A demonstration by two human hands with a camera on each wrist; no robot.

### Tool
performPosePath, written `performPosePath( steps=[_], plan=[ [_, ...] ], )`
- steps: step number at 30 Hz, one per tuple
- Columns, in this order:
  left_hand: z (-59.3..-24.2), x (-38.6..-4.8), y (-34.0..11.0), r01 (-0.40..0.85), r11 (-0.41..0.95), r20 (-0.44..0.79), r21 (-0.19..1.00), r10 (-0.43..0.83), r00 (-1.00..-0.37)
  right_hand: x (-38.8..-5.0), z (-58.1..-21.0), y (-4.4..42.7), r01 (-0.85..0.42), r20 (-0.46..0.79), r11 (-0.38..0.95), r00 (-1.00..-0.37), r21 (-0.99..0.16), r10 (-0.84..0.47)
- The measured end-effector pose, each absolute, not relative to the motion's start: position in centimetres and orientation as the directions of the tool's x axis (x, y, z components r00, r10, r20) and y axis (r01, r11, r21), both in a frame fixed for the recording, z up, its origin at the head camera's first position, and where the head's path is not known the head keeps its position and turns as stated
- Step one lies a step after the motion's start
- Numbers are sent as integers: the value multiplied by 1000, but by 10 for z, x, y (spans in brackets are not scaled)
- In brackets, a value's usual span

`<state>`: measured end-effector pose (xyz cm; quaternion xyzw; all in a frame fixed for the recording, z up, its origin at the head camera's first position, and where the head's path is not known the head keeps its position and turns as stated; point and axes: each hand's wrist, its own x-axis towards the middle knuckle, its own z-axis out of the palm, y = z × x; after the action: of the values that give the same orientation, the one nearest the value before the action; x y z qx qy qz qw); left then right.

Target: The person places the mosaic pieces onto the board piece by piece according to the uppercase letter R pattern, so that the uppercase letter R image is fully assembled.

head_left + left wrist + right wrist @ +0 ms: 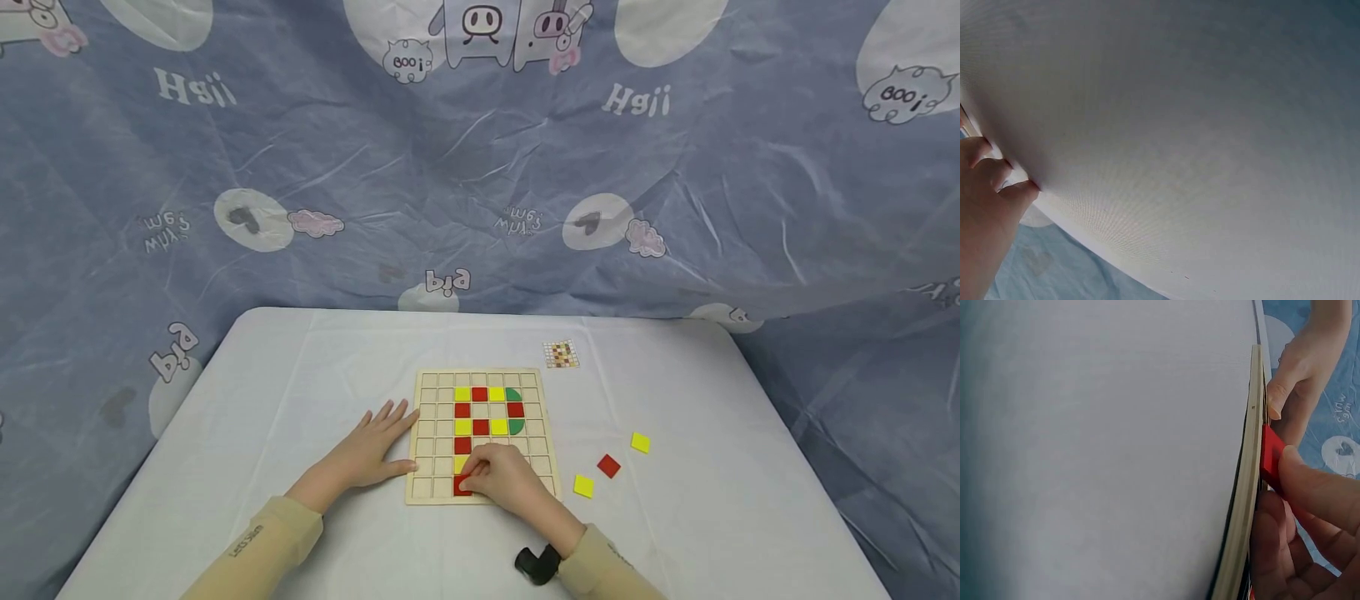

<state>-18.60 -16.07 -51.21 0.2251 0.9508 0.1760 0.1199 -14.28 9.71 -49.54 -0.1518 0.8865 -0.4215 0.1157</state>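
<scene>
A light wooden grid board (435, 446) lies on the table, with red, yellow and green tiles in its cells. In its lowest row, my right hand (506, 477) pinches a red square tile (462, 486). The right wrist view shows this red tile (1270, 453) tilted at the board's edge, with my thumb (1310, 481) on it. My left hand (367, 450) is spread flat beside the board, thumb and fingertips touching its left edge. In the left wrist view, only part of the left hand (988, 206) shows.
Right of the board lie a yellow tile (583, 486), a red tile (609, 466) and another yellow tile (640, 442). A small pattern card (561, 354) is beyond the board's top right corner. White cloth covers the table (337, 367); a patterned blue curtain (480, 167) hangs behind.
</scene>
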Motion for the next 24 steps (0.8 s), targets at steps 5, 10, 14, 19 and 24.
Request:
performPosePath(
  steps=[5, 10, 14, 19, 24],
  plan=[
    [-510, -186, -160, 380, 837, -152, 394, 467, -871, -141, -494, 94, -212, -45, 639, -931, -739, -361],
    [-508, -185, -159, 374, 842, -156, 389, 460, -874, -140, -495, 93, -233, -21, 666, -937, -709, -350],
    [-508, -184, -159, 374, 842, -155, 388, 460, -875, -140, -495, 94, -222, -27, 660, -938, -718, -344],
    [-510, -185, -160, 381, 839, -148, 389, 465, -873, -140, -489, 107, -187, -30, 634, -949, -751, -315],
    [-511, -184, -160, 386, 837, -143, 388, 468, -872, -144, -480, 133, -113, -47, 616, -970, -779, -238]
  ],
)
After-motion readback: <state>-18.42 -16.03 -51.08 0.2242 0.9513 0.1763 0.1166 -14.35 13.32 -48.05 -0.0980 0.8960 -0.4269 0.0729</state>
